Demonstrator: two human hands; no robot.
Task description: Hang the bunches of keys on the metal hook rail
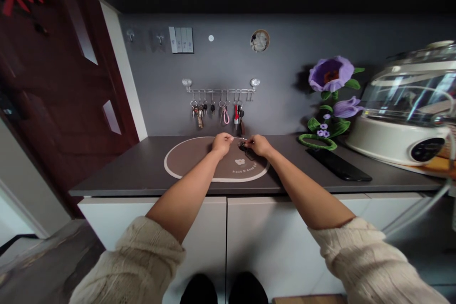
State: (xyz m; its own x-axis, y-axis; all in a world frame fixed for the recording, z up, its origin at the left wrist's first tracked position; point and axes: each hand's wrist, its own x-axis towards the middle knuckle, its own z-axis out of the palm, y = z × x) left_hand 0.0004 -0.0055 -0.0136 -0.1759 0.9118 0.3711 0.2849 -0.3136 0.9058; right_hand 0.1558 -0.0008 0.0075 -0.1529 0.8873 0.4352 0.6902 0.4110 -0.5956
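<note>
Both my arms reach out over a dark countertop [142,171]. My left hand [222,143] and my right hand [260,145] meet above an oval brown mat [192,161]. Between them is a small bunch of keys with a ring [244,147]. My right hand's fingers are closed on it, and my left hand pinches at its ring end. Above them, a wall rail [221,90] carries several more key bunches [217,114] on hooks.
A dark flat phone-like slab [338,165] lies on the counter to the right. Crocheted purple flowers [329,99] stand by the wall. A large white appliance with a clear lid [406,114] fills the right side. A dark red door [60,80] stands at the left.
</note>
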